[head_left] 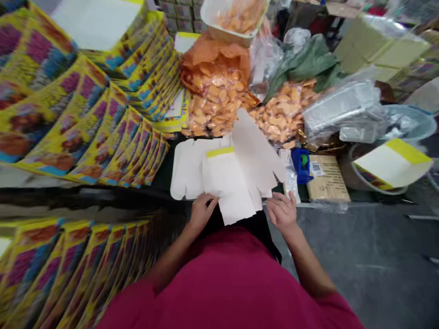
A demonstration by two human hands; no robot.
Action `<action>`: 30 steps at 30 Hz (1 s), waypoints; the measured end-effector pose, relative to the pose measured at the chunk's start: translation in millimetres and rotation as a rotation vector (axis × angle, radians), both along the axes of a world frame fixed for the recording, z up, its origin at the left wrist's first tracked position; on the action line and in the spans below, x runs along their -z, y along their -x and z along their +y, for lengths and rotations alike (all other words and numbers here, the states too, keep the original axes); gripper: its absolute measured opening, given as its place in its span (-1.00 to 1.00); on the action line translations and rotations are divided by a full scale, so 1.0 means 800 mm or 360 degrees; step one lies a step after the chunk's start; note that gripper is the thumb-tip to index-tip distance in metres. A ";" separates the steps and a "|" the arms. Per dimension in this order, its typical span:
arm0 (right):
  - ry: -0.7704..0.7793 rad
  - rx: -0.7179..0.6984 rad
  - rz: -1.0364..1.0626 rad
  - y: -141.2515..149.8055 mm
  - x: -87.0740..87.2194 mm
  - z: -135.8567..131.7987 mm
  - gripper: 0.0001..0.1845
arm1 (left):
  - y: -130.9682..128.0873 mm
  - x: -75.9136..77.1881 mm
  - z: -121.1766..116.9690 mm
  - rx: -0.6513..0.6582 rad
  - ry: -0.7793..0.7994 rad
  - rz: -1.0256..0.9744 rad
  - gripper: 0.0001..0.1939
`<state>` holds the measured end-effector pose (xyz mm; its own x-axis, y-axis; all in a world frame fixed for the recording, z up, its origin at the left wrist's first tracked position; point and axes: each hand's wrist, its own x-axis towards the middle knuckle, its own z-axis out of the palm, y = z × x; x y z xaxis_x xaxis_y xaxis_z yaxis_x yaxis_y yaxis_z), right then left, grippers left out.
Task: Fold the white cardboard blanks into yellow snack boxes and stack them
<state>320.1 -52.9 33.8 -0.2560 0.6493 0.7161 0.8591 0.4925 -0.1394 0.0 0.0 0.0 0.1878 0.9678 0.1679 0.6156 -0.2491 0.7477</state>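
A flat, unfolded white carton blank [236,178] with a yellow strip lies white side up at the near table edge, on top of other white blanks [185,169]. My left hand [202,211] grips its lower left edge with fingers curled. My right hand [283,211] is at its lower right flap, fingers bent against the card. Behind the blank lie clear bags of orange snack pieces [216,103].
Fanned stacks of yellow printed cartons [103,132] fill the left side, and more stand at the lower left [68,269]. A blue tape dispenser [302,165], a small brown box [325,178], a basin holding a carton [391,167] and wrapped foil trays [346,109] sit to the right.
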 end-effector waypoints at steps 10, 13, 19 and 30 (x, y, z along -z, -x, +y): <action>-0.0250 -0.0111 0.0166 0.001 -0.036 -0.001 -0.81 | 0.004 -0.022 0.007 -0.0086 0.0024 -0.0128 -0.77; -0.0158 -0.0081 0.0451 0.008 -0.040 -0.003 -0.77 | -0.001 -0.039 0.006 -0.0093 0.0005 -0.0129 -0.77; -0.0010 -0.0072 0.0870 0.024 -0.043 -0.004 -0.80 | -0.002 -0.054 0.005 -0.0079 -0.0042 -0.0098 -0.76; 0.1348 -0.0087 0.1035 0.007 0.029 0.045 -0.69 | 0.009 -0.049 0.020 -0.0040 -0.0361 -0.0075 -0.77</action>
<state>314.2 -16.5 10.9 -0.0313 0.9984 0.0467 0.4759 0.0559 -0.8777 -7.1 15.7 39.1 0.1509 0.9085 0.3896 0.5893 -0.3991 0.7024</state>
